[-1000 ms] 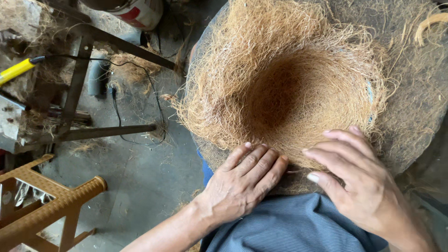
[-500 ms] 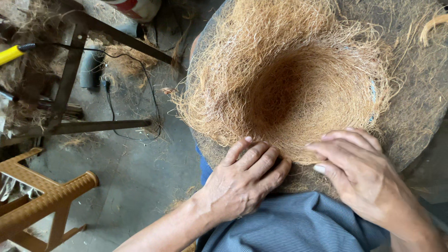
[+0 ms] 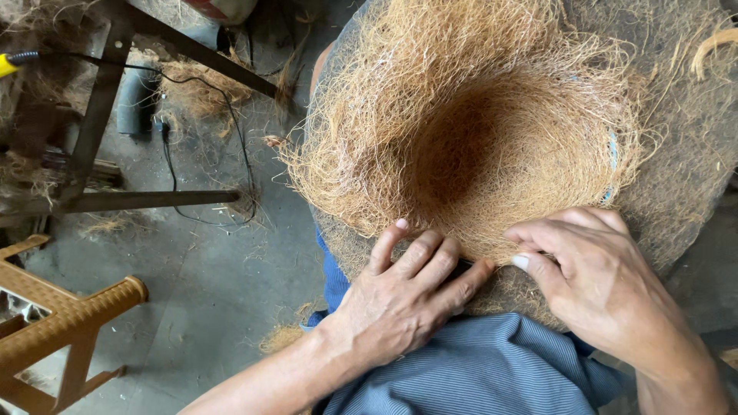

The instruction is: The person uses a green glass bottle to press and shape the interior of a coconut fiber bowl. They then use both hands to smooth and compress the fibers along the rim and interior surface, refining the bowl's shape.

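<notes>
A bowl-shaped nest of golden-brown coir fibre (image 3: pixel 469 138) lies on a round, grey-brown fibre mat (image 3: pixel 676 154) resting over my lap. My left hand (image 3: pixel 407 296) lies flat on the near rim of the nest, fingers spread and pressing the fibre down. My right hand (image 3: pixel 592 277) rests beside it on the near right rim, fingers curled, fingertips pinching at the fibre edge. A dark gap shows between the two hands. What lies under the fingers is hidden. My blue striped garment (image 3: pixel 477 376) is below the hands.
A tan plastic stool (image 3: pixel 61 323) stands at the lower left on the grey concrete floor (image 3: pixel 207 292). A dark metal frame (image 3: pixel 115 200) with a black cable (image 3: pixel 173 161) and loose fibre tufts is at the upper left. A yellow-handled tool (image 3: pixel 9 63) pokes in at the left edge.
My left fingers slid further up onto the rim of the nest and my right hand shifted slightly towards it. The view drifted a little, so the stool and frame sit lower left.
</notes>
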